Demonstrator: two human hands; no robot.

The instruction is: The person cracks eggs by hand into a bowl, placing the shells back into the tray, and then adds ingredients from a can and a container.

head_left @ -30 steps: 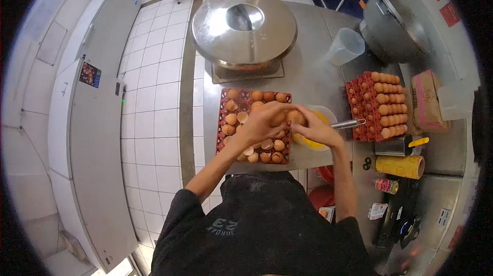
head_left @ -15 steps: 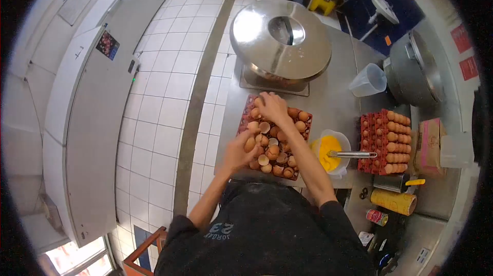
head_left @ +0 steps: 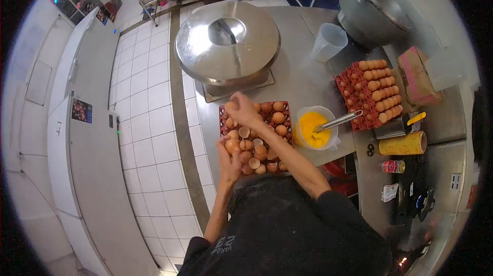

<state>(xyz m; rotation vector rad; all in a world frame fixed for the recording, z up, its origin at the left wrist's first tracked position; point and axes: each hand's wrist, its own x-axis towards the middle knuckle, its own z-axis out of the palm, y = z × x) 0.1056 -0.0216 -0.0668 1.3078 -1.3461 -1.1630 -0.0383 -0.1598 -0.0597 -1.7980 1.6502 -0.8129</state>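
Observation:
A red egg tray [head_left: 222,128] lies on the steel counter, filled with brown eggs and broken, hollow eggshells [head_left: 254,163]. Over the tray's far left corner, my right hand [head_left: 245,111] has its fingers closed around a brown egg [head_left: 231,106]. My left hand [head_left: 229,163] is at the tray's left edge, its fingers curled around another brown egg [head_left: 232,145]. To the right of the tray stands a clear plastic jug [head_left: 333,140] with yellow beaten egg [head_left: 309,126] in it. A whisk [head_left: 341,121] leans in the jug, its metal handle pointing right.
Beyond the tray is a large lidded steel pot [head_left: 257,34]. Stacked egg trays [head_left: 354,101] full of eggs stand at the right, near a cardboard box [head_left: 418,78]. An empty clear jug [head_left: 329,42] and a big grey pot [head_left: 367,19] are at the back right.
The camera view has turned, so the counter things appear further left. Both hands stay over the left side of the tray, with the left fingers now closer around an egg.

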